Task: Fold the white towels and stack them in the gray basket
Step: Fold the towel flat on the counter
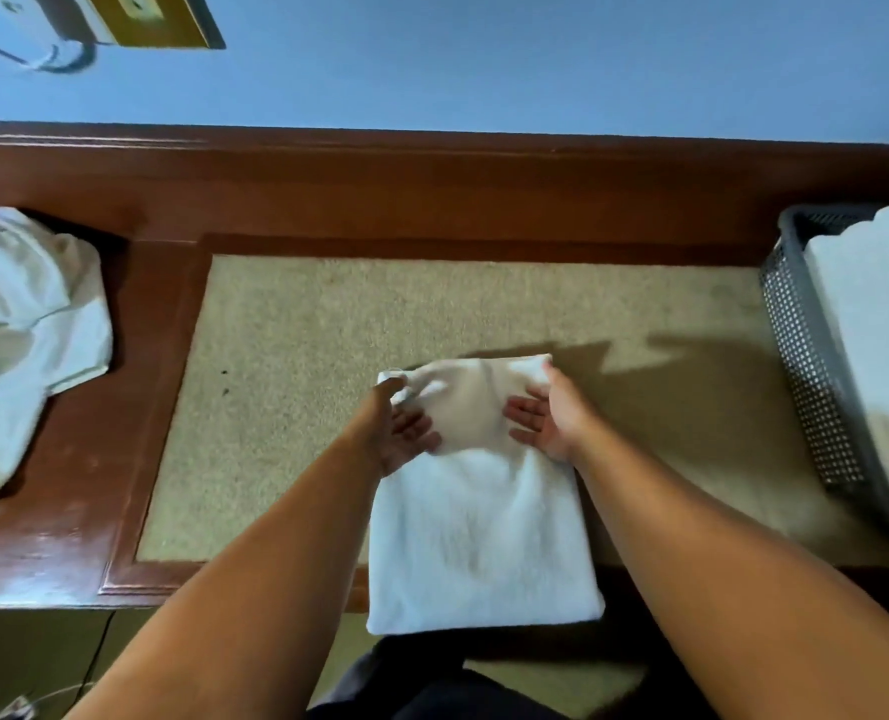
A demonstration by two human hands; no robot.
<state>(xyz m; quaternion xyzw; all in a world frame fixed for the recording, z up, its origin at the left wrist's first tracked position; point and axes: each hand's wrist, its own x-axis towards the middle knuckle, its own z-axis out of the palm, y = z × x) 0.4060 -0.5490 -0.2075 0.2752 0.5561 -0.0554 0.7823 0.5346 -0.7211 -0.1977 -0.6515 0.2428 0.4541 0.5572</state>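
While we work at wooden desk (pixel 68 537), gray basket (pixel 806 366) sits well right of right fingers, folded white stack (pixel 873 304) inside. Loose towel heap (pixel 27 324) lies well left of left fingers.

Towel (pixel 484 537) under fold: soft, light, limp, we judge. Take it at far corners, else edge sags. Near half lies flat, our side of fingers; far edge is raised.

Left hand (pixel 401 433) pinches far-left corner. Right hand (pixel 551 418): thumb over far-right edge, fingers (pixel 525 407) fairly straight against raised fold.
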